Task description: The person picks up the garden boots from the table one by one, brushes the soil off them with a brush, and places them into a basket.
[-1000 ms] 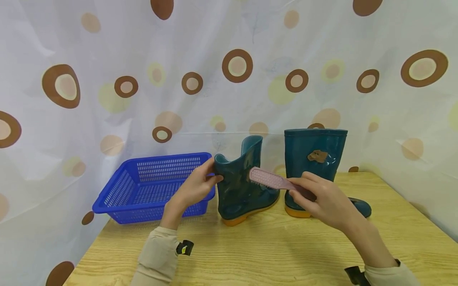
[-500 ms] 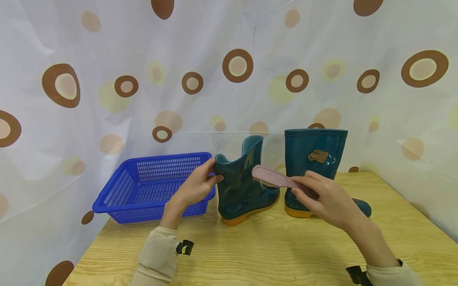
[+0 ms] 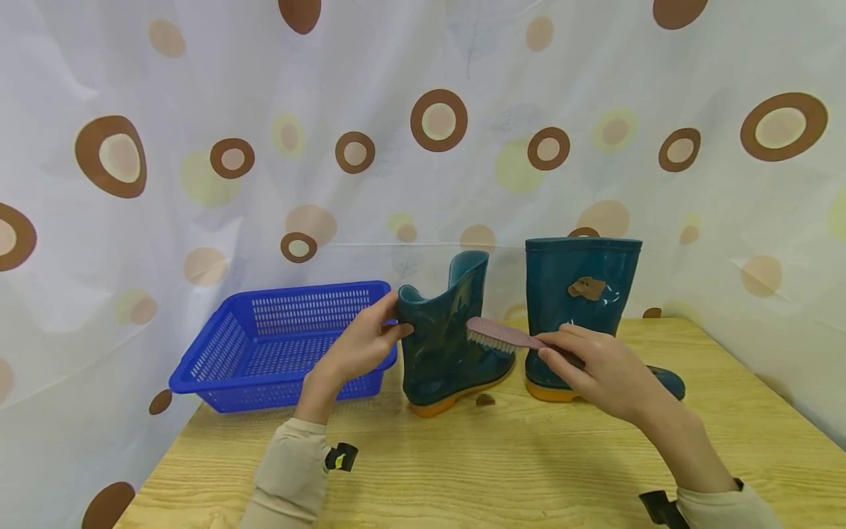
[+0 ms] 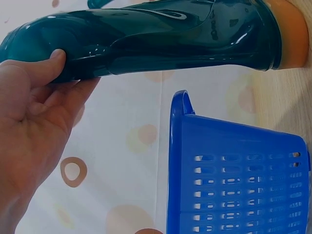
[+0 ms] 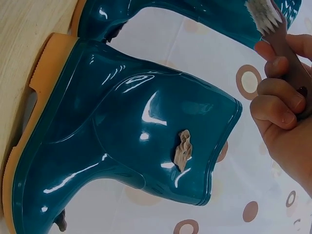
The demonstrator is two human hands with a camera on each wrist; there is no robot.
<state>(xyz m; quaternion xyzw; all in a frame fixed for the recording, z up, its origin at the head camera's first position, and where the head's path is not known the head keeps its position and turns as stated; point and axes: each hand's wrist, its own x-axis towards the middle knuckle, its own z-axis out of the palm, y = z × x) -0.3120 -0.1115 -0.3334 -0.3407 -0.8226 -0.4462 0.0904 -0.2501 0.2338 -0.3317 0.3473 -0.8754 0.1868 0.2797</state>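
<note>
A dark teal rain boot (image 3: 432, 360) with an orange sole stands on the table, and my left hand (image 3: 362, 342) grips its upper back edge. In the left wrist view the thumb of that hand (image 4: 36, 105) lies on the boot's shaft (image 4: 161, 41). My right hand (image 3: 604, 371) holds a pink brush (image 3: 496, 331) by its handle, pale bristles turned down beside the boot's front. In the right wrist view the fingers curl round the brush handle (image 5: 292, 68). A small dark clump (image 3: 485, 400) lies on the table by the sole.
To the right stands a second teal boot (image 3: 551, 286) with a brown clump (image 3: 587, 288) stuck on its shaft; my right hand partly covers it. A blue plastic basket (image 3: 284, 389) stands at left. Behind the table (image 3: 429, 470) hangs a patterned curtain (image 3: 396, 66).
The brush has tilted so its bristles now show below it. A dark clump has appeared on the table by the left boot's sole. My left hand keeps its grip.
</note>
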